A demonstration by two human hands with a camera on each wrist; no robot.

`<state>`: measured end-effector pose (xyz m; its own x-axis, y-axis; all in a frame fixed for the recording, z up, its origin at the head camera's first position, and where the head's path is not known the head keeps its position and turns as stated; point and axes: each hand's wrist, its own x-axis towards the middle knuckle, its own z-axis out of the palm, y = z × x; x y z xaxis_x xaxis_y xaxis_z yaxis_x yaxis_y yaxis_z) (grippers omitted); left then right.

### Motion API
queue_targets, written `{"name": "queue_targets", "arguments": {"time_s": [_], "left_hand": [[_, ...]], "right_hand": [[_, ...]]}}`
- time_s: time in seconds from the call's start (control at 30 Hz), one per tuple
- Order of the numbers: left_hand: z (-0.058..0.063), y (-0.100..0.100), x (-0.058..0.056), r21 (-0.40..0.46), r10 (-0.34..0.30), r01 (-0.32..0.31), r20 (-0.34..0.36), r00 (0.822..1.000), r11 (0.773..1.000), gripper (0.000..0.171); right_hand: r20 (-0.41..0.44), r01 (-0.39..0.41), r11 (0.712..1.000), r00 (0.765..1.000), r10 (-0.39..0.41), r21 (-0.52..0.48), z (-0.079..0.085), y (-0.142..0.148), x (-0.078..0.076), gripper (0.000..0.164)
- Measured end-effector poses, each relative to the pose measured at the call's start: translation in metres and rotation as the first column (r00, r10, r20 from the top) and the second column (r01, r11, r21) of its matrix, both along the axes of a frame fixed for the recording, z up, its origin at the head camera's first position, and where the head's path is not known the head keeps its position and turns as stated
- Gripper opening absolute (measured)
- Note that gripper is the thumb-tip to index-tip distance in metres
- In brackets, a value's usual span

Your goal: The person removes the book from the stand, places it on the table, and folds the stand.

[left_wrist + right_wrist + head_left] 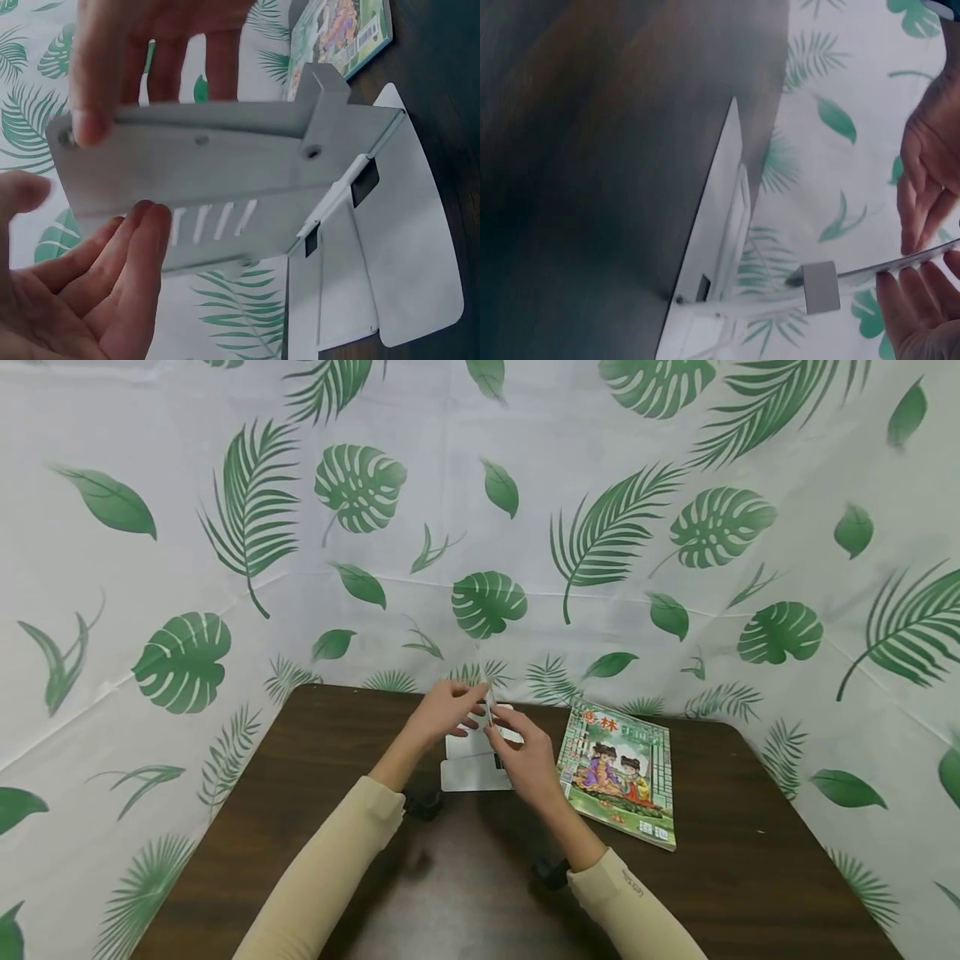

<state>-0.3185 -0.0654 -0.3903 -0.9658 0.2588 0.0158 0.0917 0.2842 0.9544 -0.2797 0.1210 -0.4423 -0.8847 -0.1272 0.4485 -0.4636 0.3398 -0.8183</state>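
A pale grey metal folding stand (472,775) is on the table, its flat base lying down and its slotted plate (255,165) raised upright. A bent lip (821,286) sticks out from the plate. My right hand (531,767) pinches the plate near its upper end, thumb on one face and fingers behind, as the left wrist view shows. Extended fingers of my left hand (442,714) touch the plate's other side, with the thumb (22,191) held apart from it. Black hinge pads (365,182) show where the plate meets the base.
To the right of the stand, a magazine (618,768) with a colourful illustrated cover lies on the dark wooden table (720,860). A white cloth with green leaves (420,502) hangs behind the table and down its sides. Black wrist devices (551,872) sit below both wrists.
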Motion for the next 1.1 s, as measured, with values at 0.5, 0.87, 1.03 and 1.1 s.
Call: {"name": "queue_targets", "arguments": {"time_s": [0.5, 0.87, 1.03, 1.1], "left_hand": [[-0.019, -0.033, 0.013, -0.302, 0.095, -0.133, -0.138, 0.986, 0.944, 0.034], [-0.048, -0.066, 0.019, -0.351, 0.138, -0.162, -0.092, 0.986, 0.922, 0.044], [-0.061, -0.072, 0.02, -0.341, 0.117, -0.142, -0.094, 0.989, 0.929, 0.042], [-0.067, -0.072, 0.021, -0.346, 0.134, -0.156, -0.087, 0.987, 0.925, 0.037]], "right_hand": [[0.072, -0.197, 0.922, 0.98, 0.184, 0.332, -0.011, -0.025, 0.01, 0.049], [0.175, -0.346, 0.726, 0.937, 0.303, 0.594, -0.023, -0.028, 0.012, 0.061], [0.204, -0.365, 0.664, 0.929, 0.31, 0.653, -0.028, -0.03, 0.011, 0.062], [0.219, -0.371, 0.648, 0.927, 0.305, 0.665, -0.029, -0.031, 0.012, 0.061]]}}
